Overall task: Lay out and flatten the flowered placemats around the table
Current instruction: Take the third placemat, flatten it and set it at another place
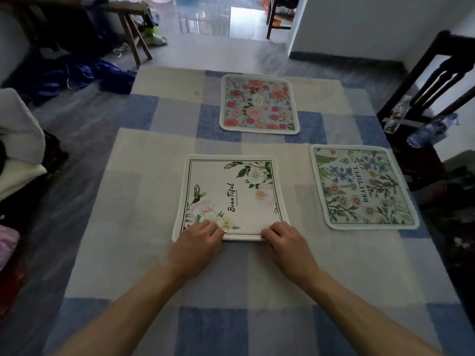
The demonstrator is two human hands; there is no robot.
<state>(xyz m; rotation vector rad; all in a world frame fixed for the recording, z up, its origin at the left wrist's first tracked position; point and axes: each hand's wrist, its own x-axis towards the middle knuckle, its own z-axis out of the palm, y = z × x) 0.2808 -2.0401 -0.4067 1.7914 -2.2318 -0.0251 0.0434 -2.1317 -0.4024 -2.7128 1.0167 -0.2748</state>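
- The left hand and the right hand rest, fingers curled, on the near edge of the cream placemat, one at each near corner. They are apart from each other.
- I cannot tell if the fingers pinch the edge or only press down on it.
- The cream placemat lies flat in the middle of the desk, which has a blue and cream checked cloth.
- The green placemat lies to the right, near the desk's right edge, with a bare gap between.
- The pink placemat lies farther back, near the far edge.
- A dark chair stands past the right edge.
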